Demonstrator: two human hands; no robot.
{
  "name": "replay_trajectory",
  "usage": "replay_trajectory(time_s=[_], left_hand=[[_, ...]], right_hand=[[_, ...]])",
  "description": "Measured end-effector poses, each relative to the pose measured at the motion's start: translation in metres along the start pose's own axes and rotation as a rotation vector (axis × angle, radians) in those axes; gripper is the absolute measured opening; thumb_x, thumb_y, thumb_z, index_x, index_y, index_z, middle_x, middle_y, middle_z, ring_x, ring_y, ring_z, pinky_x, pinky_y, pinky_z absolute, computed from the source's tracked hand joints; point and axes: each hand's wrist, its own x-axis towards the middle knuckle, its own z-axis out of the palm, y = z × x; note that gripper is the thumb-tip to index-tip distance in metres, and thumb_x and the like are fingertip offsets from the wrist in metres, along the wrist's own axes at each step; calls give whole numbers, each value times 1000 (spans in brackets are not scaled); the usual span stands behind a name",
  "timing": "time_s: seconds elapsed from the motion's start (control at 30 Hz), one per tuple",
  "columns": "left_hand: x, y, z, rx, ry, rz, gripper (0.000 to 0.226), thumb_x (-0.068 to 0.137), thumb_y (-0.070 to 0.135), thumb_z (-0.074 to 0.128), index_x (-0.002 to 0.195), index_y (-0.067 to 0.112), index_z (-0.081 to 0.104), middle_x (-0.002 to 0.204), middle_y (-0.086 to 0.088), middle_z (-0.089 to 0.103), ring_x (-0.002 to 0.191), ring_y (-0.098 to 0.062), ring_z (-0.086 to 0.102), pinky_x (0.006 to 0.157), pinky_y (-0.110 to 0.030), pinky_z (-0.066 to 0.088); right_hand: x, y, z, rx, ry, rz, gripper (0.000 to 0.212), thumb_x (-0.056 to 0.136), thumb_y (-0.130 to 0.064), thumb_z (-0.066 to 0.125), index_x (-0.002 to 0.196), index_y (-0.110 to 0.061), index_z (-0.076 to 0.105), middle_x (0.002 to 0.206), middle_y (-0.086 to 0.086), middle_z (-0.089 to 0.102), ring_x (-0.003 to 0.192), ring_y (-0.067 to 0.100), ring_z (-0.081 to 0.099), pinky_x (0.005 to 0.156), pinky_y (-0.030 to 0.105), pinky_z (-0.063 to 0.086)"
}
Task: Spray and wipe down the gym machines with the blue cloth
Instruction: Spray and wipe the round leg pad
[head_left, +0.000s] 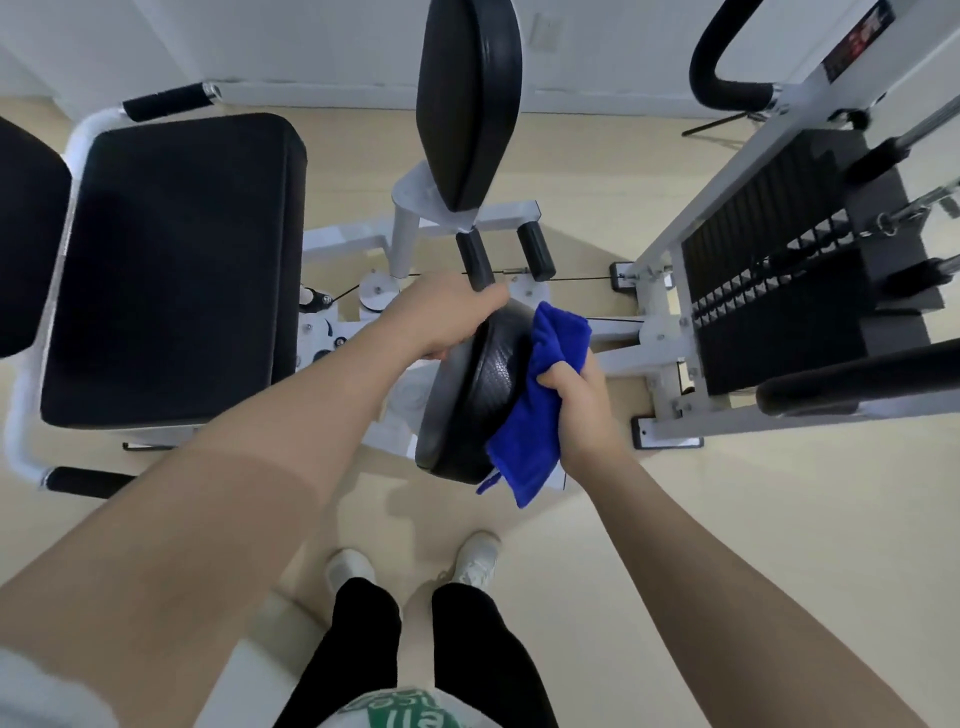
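Flooring's a pale beige vinyl kind of deal, white wall along the far side, and I'm standing right over the white-framed machine looking down at my own white sneakers and black leggings.

Counting stuff: two oval black pads, one standing upright further out and one tilted close to me. One big flat black seat off to my left, two short black foam rollers between the pads, and one weight stack on the right.

My left hand is curled around the top edge of the near pad, fingers hooked over it, right by one of the rollers. My right hand has the blue cloth bunched up in a closed grip, thumb and fingers clamped around it, and the cloth is pushed flat against the right face of that same pad, with a corner dangling below.
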Motion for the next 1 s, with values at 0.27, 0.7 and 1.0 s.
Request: replay_trajectory(time_s=[0.27, 0.7, 1.0], left_hand=[[-55, -21, 8, 699, -61, 170, 55, 86, 58, 45, 66, 8, 56, 58, -4, 46, 61, -23, 49, 53, -29, 34], [-41, -29, 6, 96, 32, 4, 74, 61, 76, 49, 118, 28, 51, 106, 8, 53, 88, -17, 55, 74, -35, 50], [-27, -37, 20, -153, -31, -21, 80, 77, 45, 72, 145, 27, 36, 128, 14, 47, 72, -1, 54, 47, -5, 40]], right_hand=[[3, 3, -15, 175, -38, 157, 38, 60, -20, 49, 98, -17, 50, 85, 2, 60, 76, 18, 58, 66, 30, 48], [41, -48, -23, -746, -341, -387, 39, 82, -29, 53, 121, -33, 54, 114, -12, 58, 104, 7, 53, 92, 19, 41], [134, -58, 11, -1152, -314, -311, 49, 80, 0, 43, 109, -32, 65, 109, -4, 61, 105, 19, 53, 95, 36, 42]])
